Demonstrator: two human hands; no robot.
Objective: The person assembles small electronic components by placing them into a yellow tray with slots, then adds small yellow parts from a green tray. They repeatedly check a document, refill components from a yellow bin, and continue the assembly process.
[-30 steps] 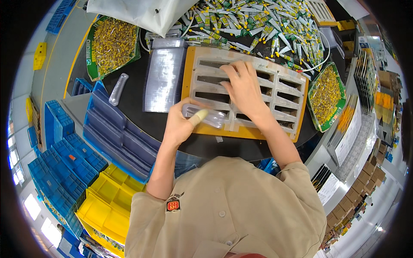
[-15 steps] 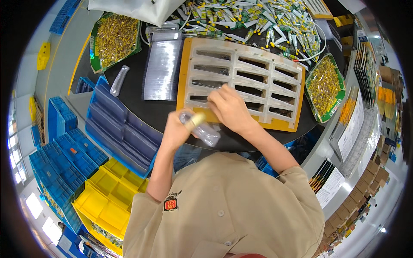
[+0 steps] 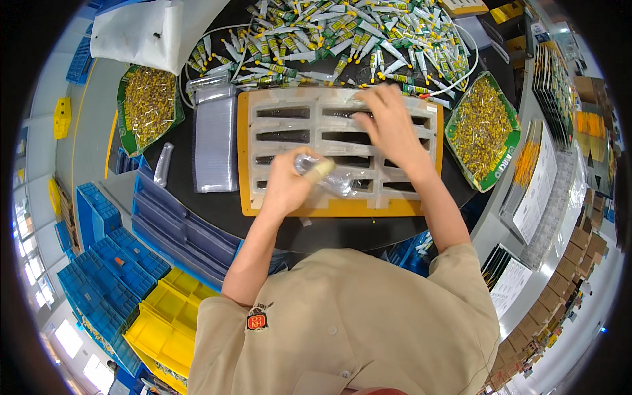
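My left hand (image 3: 289, 181) is closed around a few clear plastic blister shells (image 3: 341, 183), held tilted over the lower middle of a slotted tray. A pale yellow cover wraps one fingertip. This tray (image 3: 316, 212) has an orange border and grey-white ribs around rows of long dark slots; clear plastic shows in some left-hand slots. My right hand (image 3: 392, 128) is over the tray's upper middle, slightly blurred, thumb and fingers apart, nothing visible between them. Left of the tray lies a tall nested stack of clear blister shells (image 3: 215, 145).
Behind the tray is a heap of small white-green tubes with yellow caps (image 3: 355, 39). Green boxes of small yellow pieces stand at left (image 3: 150, 105) and right (image 3: 484, 131). A loose clear shell (image 3: 163, 164) lies near a blue bin (image 3: 184, 217). Yellow crates (image 3: 161, 329) stand lower left.
My right hand has moved from the tray's left column to its upper middle, its fingers spreading. My left hand has carried the shells forward over the tray. The whole view has shifted.
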